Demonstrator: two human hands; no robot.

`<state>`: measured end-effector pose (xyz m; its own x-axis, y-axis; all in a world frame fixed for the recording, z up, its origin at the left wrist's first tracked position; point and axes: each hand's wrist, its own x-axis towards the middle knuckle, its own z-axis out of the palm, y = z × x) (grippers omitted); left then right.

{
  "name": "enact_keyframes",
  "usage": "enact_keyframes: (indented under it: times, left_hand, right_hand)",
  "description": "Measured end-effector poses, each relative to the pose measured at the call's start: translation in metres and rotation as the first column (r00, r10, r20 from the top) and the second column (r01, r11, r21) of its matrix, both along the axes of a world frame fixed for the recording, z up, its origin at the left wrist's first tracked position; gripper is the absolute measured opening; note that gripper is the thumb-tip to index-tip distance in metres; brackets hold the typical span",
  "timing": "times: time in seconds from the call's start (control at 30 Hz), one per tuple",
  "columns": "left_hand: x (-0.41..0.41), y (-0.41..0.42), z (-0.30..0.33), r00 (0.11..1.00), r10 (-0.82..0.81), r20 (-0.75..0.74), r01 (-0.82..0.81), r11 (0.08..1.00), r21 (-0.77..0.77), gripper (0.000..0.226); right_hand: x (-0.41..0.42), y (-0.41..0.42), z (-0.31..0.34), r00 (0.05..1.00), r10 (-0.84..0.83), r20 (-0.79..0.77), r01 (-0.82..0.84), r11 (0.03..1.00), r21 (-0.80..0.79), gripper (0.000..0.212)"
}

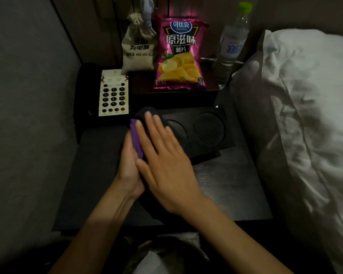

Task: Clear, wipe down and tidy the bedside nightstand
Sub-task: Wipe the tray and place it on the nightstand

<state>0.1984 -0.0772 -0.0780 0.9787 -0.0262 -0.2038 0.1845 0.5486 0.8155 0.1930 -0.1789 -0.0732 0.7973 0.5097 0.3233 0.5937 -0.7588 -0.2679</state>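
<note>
We look down on a dark, matte-topped bedside nightstand [236,186] in dim light. Our right hand [164,161] lies flat with straight, spread fingers on a black cloth with a purple edge [136,137], which sits near the middle of the top beside a black tray with two round recesses [206,131]. Our left hand [129,169] meets the cloth's left side, thumb along the purple edge; whether it grips the fabric we cannot tell, as the right hand hides its fingers. Behind stand a black telephone with a white keypad [113,93], a beige drawstring pouch printed with dark characters [139,46], a pink foil bag of potato chips [181,56] and a clear plastic water bottle with a green cap [231,46]. A rumpled white pillow [309,99] fills the right.
</note>
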Motion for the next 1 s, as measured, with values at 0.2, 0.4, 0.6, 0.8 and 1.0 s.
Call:
enact_keyframes:
  times: [0.2,0.4,0.6,0.8,1.0]
  left_hand:
    - [-0.002,0.004,0.009,0.998,-0.027,0.051,0.030,0.998,-0.055,0.064]
    - [0.003,0.007,0.011,0.993,-0.114,-0.010,0.112,0.985,-0.130,0.060]
    - [0.006,0.010,0.009,0.998,-0.040,-0.049,0.036,0.996,-0.077,0.056]
    - [0.005,0.023,0.009,0.999,0.021,-0.049,-0.024,0.999,-0.045,0.047]
    - [0.004,0.013,0.012,0.995,-0.048,-0.086,0.038,0.993,-0.112,0.053]
  right_hand:
    - [0.001,-0.007,0.001,0.995,0.098,0.010,-0.098,0.995,-0.030,0.062]
    - [0.016,-0.024,0.005,0.999,-0.023,0.039,0.026,0.998,-0.060,0.060]
    - [0.040,-0.056,0.006,0.972,-0.232,-0.041,0.231,0.973,-0.028,0.060]
    - [0.052,-0.079,0.006,0.902,-0.403,-0.156,0.412,0.910,0.031,0.061]
    - [0.032,-0.037,0.002,0.964,-0.183,-0.194,0.193,0.981,0.035,0.062]
